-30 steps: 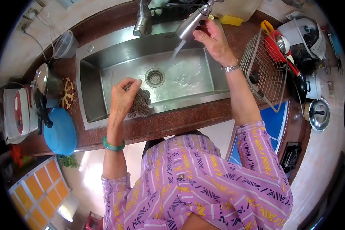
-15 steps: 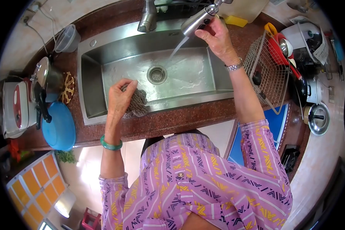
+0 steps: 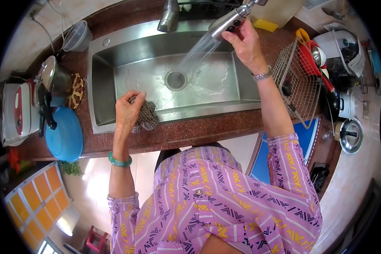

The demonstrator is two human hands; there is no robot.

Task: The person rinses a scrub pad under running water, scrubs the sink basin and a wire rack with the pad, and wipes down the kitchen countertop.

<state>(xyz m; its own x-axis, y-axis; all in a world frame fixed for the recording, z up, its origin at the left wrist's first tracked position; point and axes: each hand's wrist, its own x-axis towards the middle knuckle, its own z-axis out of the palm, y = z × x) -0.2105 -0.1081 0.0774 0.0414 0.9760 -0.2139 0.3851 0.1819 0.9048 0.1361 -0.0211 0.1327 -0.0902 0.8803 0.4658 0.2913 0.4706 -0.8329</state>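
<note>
My right hand [image 3: 245, 44] is closed around the silver pull-out spray head [image 3: 227, 24], fingers by its black buttons. A fan of water sprays from it down and left into the steel sink [image 3: 135, 72], around the drain [image 3: 175, 80]. At the sink's near left edge, my left hand [image 3: 129, 111] pinches a grey-brown knitted dishcloth [image 3: 146, 116], which hangs over the front rim. The faucet base [image 3: 169, 17] stands at the back of the sink, left of the spray head.
On the right are a wire basket [image 3: 296, 80], a red-handled ladle [image 3: 318, 55] and a pot lid [image 3: 351, 135]. A blue basin [image 3: 63, 134], a pressure cooker [image 3: 51, 80] and a clear plastic tub [image 3: 78, 36] stand left. A yellow sponge [image 3: 266, 25] lies behind the sink.
The water has turned from a single narrow stream into a wide spray. My right hand still holds the spray head, and my left hand with the dishcloth has shifted slightly left.
</note>
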